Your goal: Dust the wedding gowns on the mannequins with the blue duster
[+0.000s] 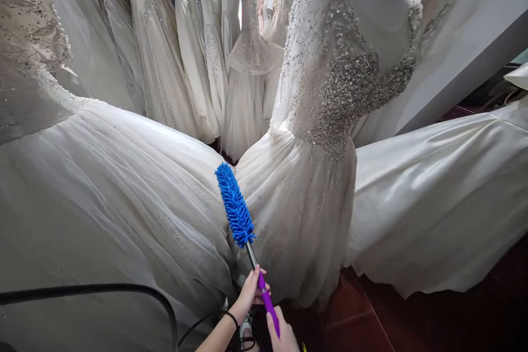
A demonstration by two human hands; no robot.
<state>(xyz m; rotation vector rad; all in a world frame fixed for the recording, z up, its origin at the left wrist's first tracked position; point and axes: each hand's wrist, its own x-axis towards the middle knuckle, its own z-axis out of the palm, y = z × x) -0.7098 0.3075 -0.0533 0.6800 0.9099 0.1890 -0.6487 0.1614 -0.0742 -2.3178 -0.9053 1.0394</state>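
A duster with a blue chenille head point(235, 203), a metal shaft and a purple handle point(268, 305) slants up and away from me. My left hand point(249, 289) is closed around it where the shaft meets the handle. Lower down, my right hand point(282, 330) grips the handle's end. The blue head is in front of a beaded white gown point(305, 192) on a mannequin and the full skirt of another white gown point(124, 176) at left. Whether the bristles touch either fabric I cannot tell.
Several white gowns point(157, 49) hang behind. A satin skirt point(437, 192) spreads at right over the dark red tiled floor point(358, 313). A black curved bar point(91, 289) crosses the lower left. A grey sloping beam point(466, 60) stands at upper right.
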